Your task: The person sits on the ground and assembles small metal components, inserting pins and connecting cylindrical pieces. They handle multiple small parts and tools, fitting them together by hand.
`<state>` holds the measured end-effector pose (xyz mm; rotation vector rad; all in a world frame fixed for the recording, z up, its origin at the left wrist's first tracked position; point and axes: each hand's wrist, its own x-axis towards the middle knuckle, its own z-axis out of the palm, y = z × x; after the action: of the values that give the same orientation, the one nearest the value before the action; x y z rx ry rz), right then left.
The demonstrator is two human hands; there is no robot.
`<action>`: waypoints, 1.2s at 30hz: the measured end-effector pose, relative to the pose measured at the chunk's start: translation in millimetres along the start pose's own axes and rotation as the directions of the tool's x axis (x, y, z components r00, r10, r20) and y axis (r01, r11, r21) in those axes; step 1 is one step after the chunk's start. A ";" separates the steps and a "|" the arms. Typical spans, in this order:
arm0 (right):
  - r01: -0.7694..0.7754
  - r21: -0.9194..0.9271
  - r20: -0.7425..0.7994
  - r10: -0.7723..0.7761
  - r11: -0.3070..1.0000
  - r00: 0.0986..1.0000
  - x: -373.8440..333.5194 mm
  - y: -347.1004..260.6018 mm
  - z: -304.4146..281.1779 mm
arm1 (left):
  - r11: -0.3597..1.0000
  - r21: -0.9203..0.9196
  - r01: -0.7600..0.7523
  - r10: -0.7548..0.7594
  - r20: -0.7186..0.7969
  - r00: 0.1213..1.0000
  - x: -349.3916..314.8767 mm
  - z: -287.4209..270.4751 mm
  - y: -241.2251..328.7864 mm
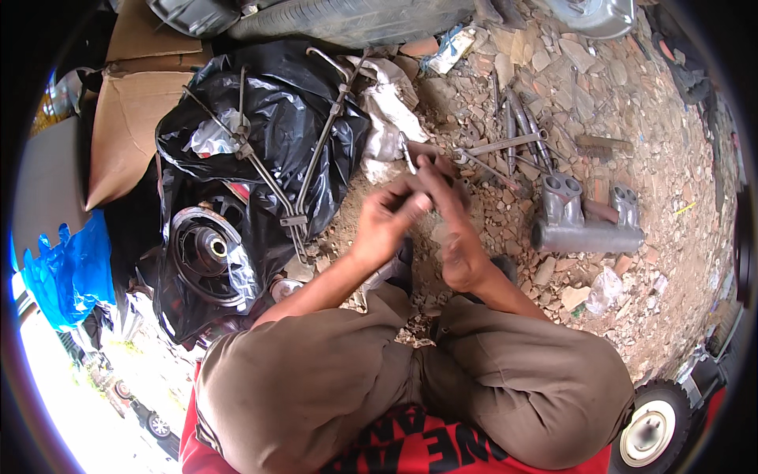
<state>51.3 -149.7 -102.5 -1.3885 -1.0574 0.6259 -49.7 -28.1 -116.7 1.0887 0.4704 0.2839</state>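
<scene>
My left hand [382, 220] and my right hand [459, 241] meet above the ground in front of my knees. The left thumb and fingers are closed in a pinch. Bent fingers of the right hand reach across the left fingertips, and both sets are slightly blurred. A slim shiny metal piece [407, 153] shows just beyond the fingertips; whether it is held or lies behind them I cannot tell. Whatever sits between the fingers is hidden. Close to the right hand, an open-ended spanner [505, 145] lies on the rubble. A white cloth [385, 126] lies just beyond the left hand.
A grey metal manifold [588, 238] and several metal rods [521, 122] lie to the right. On the left, a black plastic bag [276, 95] carries jointed metal rods [316, 150] beside a round wheel-like part [207, 253]. A tyre [347, 22] lies at the far side.
</scene>
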 end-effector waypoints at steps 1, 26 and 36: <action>-0.039 0.006 0.037 0.039 0.999 0.999 -4.8 -3.2 3.3 | 0.994 -0.101 -0.036 0.032 -0.042 0.999 8.2 4.5 13.6; -0.072 0.087 -0.001 0.072 0.994 0.997 -7.4 -4.0 4.9 | 0.999 0.037 0.030 -0.033 0.083 0.996 -0.5 -3.8 7.2; -0.015 0.013 0.051 0.015 1.000 0.999 -6.9 1.4 0.6 | 1.000 0.027 -0.003 0.003 0.007 1.000 2.2 -4.3 11.0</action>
<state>48.0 -155.2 -105.5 -1.3758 -1.0821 0.6814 -49.8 -18.9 -109.0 1.1163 0.4677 0.2771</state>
